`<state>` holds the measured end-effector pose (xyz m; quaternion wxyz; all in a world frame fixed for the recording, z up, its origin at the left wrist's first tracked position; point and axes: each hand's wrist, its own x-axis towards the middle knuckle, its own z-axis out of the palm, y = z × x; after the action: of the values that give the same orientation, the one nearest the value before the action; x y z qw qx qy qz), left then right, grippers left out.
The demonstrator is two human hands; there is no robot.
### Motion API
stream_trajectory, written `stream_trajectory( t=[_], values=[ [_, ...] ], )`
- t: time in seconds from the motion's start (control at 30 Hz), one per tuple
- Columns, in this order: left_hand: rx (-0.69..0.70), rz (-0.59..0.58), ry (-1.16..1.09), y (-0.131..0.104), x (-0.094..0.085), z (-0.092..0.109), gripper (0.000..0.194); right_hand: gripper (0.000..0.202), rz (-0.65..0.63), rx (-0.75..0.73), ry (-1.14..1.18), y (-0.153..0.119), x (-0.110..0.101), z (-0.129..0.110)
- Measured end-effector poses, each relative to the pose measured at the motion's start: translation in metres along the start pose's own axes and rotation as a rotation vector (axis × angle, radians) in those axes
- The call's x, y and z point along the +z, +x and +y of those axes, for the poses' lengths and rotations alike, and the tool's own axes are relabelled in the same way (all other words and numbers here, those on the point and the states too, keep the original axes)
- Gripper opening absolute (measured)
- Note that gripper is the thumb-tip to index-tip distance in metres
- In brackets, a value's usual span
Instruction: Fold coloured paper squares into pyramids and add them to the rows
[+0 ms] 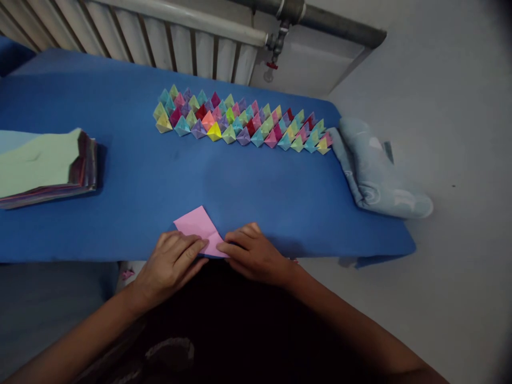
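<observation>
A pink sheet of paper [200, 223], partly folded, lies at the near edge of the blue-covered table. My left hand [172, 260] has its fingers over the sheet's lower left part, with the thumb close to the near edge. From the other side, my right hand [256, 252] pinches the lower right corner, its fingers curled. Both hands are closed on the paper, and they cover its left and right lower parts. Beyond them stand rows of small folded paper boats [244, 136] in many colours.
On the left lies a thick stack of coloured paper [36, 165], a pale green sheet on top. A folded grey-blue cloth [376, 170] rests at the table's right end. Behind the blue table cover [160, 170] are a white radiator [180, 48] and a pipe with a red valve [272, 65].
</observation>
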<state>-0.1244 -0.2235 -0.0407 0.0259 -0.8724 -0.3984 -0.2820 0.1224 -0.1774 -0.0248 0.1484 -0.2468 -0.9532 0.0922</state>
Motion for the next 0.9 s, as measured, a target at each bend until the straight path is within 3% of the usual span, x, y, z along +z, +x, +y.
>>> stream_trajectory(
  t=[0.17, 0.3, 0.37, 0.5, 0.6, 0.67, 0.77, 0.83, 0.9],
  values=[
    [0.026, 0.038, -0.012, 0.001, -0.002, -0.001, 0.022, 0.016, 0.166, -0.055, 0.051, 0.001, -0.003, 0.001],
    [-0.001, 0.043, -0.118, 0.009, -0.011, -0.001, 0.019, 0.011, 0.279, -0.028, 0.21, 0.011, -0.02, -0.001],
    [-0.083, 0.035, -0.247, 0.017, -0.019, 0.002, 0.014, 0.011, 0.304, -0.001, 0.323, 0.021, -0.032, -0.005],
    [-0.389, -0.009, -0.542, 0.036, -0.035, 0.01, 0.005, 0.015, 0.377, 0.175, 0.499, 0.045, -0.049, -0.011],
    [-0.575, -0.088, -0.655, 0.042, -0.041, 0.01, 0.018, 0.014, 0.402, 0.398, 0.659, 0.064, -0.05, -0.006],
    [-0.626, -0.144, -0.636, 0.042, -0.041, 0.005, 0.023, 0.014, 0.345, 0.502, 0.762, 0.075, -0.044, 0.004],
    [-0.571, -0.093, -0.424, 0.039, -0.034, -0.005, 0.022, 0.018, 0.152, 0.544, 0.765, 0.086, -0.028, 0.023],
    [-0.422, -0.033, -0.283, 0.038, -0.026, -0.01, 0.018, 0.02, 0.072, 0.538, 0.692, 0.092, -0.017, 0.033],
    [-0.238, -0.045, -0.206, 0.039, -0.016, -0.014, 0.02, 0.021, 0.02, 0.499, 0.6, 0.096, -0.009, 0.039]
  ],
)
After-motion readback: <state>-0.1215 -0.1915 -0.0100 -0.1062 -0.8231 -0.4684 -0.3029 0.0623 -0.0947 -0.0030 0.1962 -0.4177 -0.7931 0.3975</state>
